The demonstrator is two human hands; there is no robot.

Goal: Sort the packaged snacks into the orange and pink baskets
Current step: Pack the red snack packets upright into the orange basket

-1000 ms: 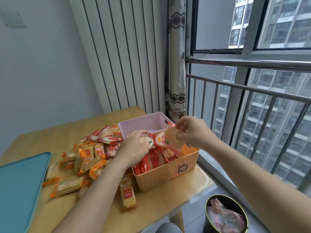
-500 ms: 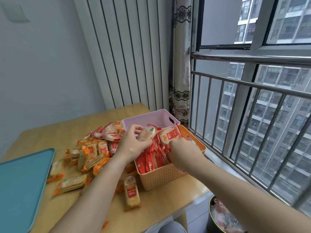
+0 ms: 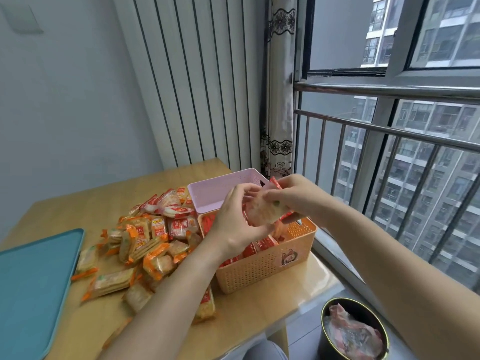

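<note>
Both hands hold round rice-cracker packets [image 3: 267,211] above the orange basket [image 3: 270,266]. My left hand [image 3: 237,219] grips them from the left, and my right hand [image 3: 293,196] pinches them from the right. The orange basket holds several red packets [image 3: 257,246]. Behind it stands the pink basket [image 3: 215,192], its inside mostly hidden by my hands. A pile of orange and red snack packets [image 3: 148,240] lies on the wooden table [image 3: 78,203] to the left of the baskets.
A teal tray [image 3: 33,281] lies at the table's left front. One packet [image 3: 206,305] lies near the front edge by my left forearm. A dark bin [image 3: 353,331] with wrappers stands on the floor at the right. A window railing [image 3: 389,131] runs close on the right.
My hands rose from the orange basket and came together, both now holding the round packets above it. The view shifted slightly.
</note>
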